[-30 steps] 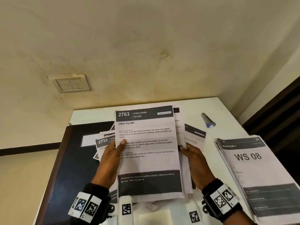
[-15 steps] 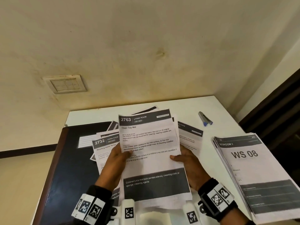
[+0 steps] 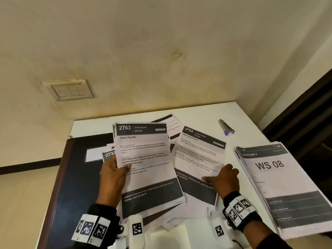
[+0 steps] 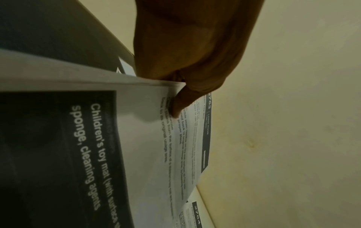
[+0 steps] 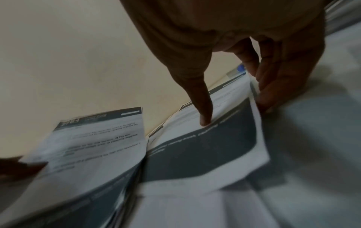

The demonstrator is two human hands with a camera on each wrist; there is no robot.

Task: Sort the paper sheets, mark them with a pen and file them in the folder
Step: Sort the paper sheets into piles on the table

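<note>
- The step in hand looks like the sorting; I judge that the marking and the filing are not yet begun, because the pen [image 3: 226, 127] lies alone at the far right part of the desk [image 3: 201, 112], and the folder [image 3: 75, 173] lies closed on the left of the desk.
- The left hand [image 3: 112, 174] holds a small bundle of sheets [image 3: 145, 164] lifted above the desk, the thumb on the front and the other fingers hidden behind; the top sheet has the number 2763 and the title "Clean Toy Mat".
- The right hand [image 3: 223, 180] is on the sheet 2754 [image 3: 199, 159], which lies on the loose pile in the middle. The thumb presses on the face and the fingers curl at the right edge, so it seems to pinch this sheet, but the wrist view is blurred.
- The two hands are apart, each one on its own paper.
- The next move, I think, calls for lifting only the top sheet from the loose pile without dragging the sheets under it, and bringing it to the bundle or to the right stack.
- Count: one pen, one folder, and one neat stack [image 3: 280, 186] at the right with "WS 08" on top.
- In the loose pile I can read two numbers, 2754 and 2732 [image 3: 110, 154]; how many sheets lie under them I cannot tell.
</note>
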